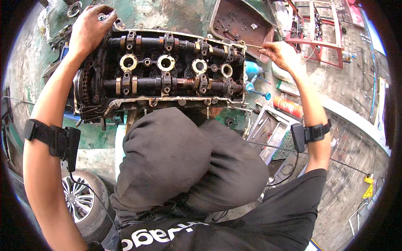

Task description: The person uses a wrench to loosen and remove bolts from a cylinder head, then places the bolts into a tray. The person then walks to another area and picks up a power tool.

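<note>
Above my knees lies an engine cylinder head, oily black, with two camshafts running left to right and a timing chain at its left end. My left hand is at its far left corner, fingers curled round a small shiny metal part whose kind I cannot make out. Beyond the right end, my right hand is closed on a thin, light-coloured strip. That strip reaches leftward to the far right corner of the cylinder head. What it is does not show clearly.
A brown tray with small dark parts stands beyond the cylinder head. To the right are a blue bottle, an orange-red can and a red metal frame. A wheel lies at lower left. A cable crosses the right side.
</note>
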`<state>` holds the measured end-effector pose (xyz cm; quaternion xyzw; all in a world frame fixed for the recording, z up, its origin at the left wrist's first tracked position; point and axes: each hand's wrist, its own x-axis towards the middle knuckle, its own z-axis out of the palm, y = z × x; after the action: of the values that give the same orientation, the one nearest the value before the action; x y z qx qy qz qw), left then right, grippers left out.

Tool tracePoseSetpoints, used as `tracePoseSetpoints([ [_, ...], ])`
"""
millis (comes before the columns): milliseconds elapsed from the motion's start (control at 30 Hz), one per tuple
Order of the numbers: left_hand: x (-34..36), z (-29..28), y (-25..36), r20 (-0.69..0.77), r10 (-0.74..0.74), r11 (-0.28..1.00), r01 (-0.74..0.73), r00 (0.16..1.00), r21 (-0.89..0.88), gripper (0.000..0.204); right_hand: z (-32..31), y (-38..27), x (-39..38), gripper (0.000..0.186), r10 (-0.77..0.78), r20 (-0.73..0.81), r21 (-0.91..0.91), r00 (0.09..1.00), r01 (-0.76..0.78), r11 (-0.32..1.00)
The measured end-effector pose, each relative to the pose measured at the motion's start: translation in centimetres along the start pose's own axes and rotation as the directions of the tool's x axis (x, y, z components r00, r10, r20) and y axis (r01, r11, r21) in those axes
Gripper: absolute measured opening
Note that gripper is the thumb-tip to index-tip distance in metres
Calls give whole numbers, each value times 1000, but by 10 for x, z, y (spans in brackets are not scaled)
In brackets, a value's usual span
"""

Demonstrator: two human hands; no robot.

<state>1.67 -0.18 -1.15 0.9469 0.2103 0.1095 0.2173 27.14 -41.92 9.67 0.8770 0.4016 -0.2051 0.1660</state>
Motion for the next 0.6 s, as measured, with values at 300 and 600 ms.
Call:
tracePoseSetpoints([
  [300,1,-4,1,47,3,1000,-4,999,16,36,68,-16,-30,45,140,133,505,981,-189,842],
  [600,-3,-10,15,-43,-7,999,9,999,51,32,46,-41,-41,37,168,122,502,978,-207,840],
])
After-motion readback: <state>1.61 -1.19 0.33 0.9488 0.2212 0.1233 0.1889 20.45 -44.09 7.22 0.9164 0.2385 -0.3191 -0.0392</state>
